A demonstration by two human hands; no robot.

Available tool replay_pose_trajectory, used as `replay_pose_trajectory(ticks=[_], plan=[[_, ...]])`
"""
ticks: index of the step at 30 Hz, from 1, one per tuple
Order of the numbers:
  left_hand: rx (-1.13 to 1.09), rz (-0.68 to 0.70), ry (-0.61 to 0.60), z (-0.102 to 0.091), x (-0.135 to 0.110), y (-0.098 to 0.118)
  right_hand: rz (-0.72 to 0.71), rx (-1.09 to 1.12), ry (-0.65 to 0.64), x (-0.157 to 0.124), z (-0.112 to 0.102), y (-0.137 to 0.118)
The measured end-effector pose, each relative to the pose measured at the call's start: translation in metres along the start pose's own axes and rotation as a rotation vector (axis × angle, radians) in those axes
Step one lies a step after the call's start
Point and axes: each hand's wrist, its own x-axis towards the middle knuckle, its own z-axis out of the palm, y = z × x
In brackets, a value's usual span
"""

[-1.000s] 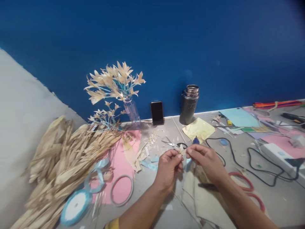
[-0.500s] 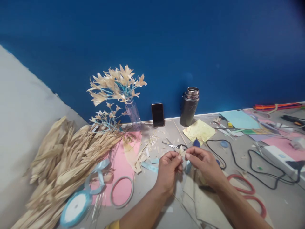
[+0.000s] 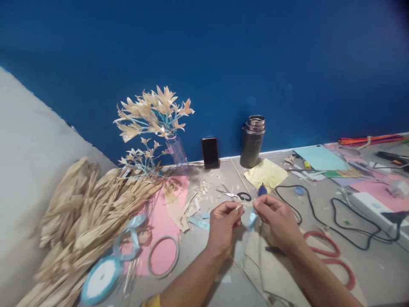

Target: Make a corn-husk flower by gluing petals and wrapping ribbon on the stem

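Observation:
Between my two hands is a small pale piece of dried husk (image 3: 246, 205), too small to make out its full shape. My left hand (image 3: 225, 219) is closed, pinching one end of it between thumb and fingers. The thumb and fingertips of my right hand (image 3: 275, 215) are pinched at its other end. Just behind the hands lie small scissors (image 3: 243, 196) with dark handles. A glue gun's blue tip (image 3: 262, 189) shows beyond the right hand, resting by a yellow paper (image 3: 268, 175). Light blue ribbon (image 3: 252, 219) lies beneath the hands.
Dried husks (image 3: 92, 213) pile at the left, beside a ribbon spool (image 3: 101, 279) and a tape ring (image 3: 163, 257). Husk flowers (image 3: 156, 111) stand in a clear vase (image 3: 177, 149). Also present are a phone (image 3: 210, 152), a flask (image 3: 252, 143), red-handled scissors (image 3: 347, 273) and a power strip (image 3: 372, 209).
My right hand has moved slightly right, widening the gap between my hands. The husk piece now stretches across that gap, and more of the small scissors' handle shows.

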Motion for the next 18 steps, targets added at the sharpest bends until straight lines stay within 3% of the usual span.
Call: replay_pose_trajectory(ticks=[10,18], plan=[[0.158,0.092,0.009,-0.0011,0.0016,-0.0033,-0.015,0.017,-0.001,-0.0025,-0.0021,0.0037],[0.381,0.315,-0.081,-0.0008,-0.0032,0.0020,-0.076,-0.024,0.009,-0.0038,-0.0058,0.0024]])
